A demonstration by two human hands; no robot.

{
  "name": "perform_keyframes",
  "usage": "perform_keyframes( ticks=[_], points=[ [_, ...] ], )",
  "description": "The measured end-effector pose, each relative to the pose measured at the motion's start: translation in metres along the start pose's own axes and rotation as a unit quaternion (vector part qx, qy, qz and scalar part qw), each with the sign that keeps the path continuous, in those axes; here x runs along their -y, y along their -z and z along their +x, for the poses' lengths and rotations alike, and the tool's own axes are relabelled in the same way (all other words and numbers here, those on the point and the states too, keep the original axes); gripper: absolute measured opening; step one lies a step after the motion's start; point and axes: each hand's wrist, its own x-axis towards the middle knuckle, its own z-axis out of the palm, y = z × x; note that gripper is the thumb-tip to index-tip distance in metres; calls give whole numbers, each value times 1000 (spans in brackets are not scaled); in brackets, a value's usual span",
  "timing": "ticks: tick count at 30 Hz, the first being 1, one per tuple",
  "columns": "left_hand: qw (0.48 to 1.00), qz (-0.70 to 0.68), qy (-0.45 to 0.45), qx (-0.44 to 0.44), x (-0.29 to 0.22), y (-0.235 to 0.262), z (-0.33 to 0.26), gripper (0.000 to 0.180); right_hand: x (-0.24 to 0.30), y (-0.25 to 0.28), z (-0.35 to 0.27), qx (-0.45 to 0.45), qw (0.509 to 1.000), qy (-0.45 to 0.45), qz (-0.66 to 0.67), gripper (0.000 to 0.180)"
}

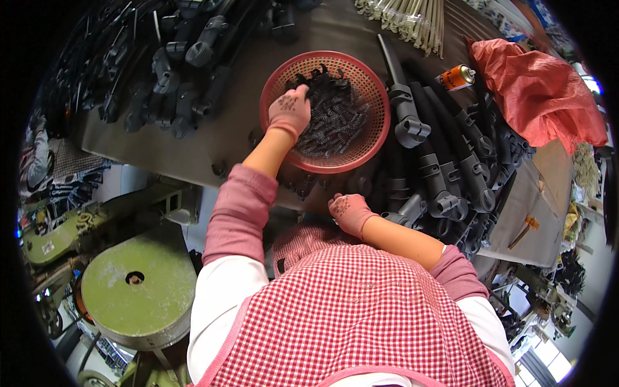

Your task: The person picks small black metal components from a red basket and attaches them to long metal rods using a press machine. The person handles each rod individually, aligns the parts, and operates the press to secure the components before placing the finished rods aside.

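A round red plastic basket [379,129] with a perforated wall stands in the middle of the table. Inside lies a heap of small dark coil springs [332,122], with black strip-like pieces [332,79] at its far side. My left hand [290,111], in a pink glove with a dotted print, reaches over the basket's left rim. Its fingers are curled down at the black pieces, and whatever they hold is hidden. By the near table edge is my right hand [351,214], gloved alike and closed, its fingertips out of sight. Small dark round parts [304,188] lie between the hands.
Black tubes with grey joints [442,174] are piled right of the basket; more grey-jointed parts [184,106] lie at far left. An orange spray can [456,77], a red sack [535,90] and pale rods [412,22] sit beyond. A green machine [138,284] stands at left.
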Motion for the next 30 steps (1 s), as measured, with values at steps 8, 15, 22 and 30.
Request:
perform_keyframes(
  ticks=[8,15,22,30],
  points=[
    [993,90,66,34,5,-14,28,29,-106,65,53,-256,956,-128,-70,15],
    [943,-324,25,-69,-8,8,-77,18,-158,63,133,-75,989,-121,-48,22],
    [948,-166,-25,-269,-15,-20,-83,15,-159,71,113,-103,981,-153,53,33],
    [921,-341,20,-189,-18,-15,-81,20,-153,74,106,-264,927,-157,218,26]
  ],
)
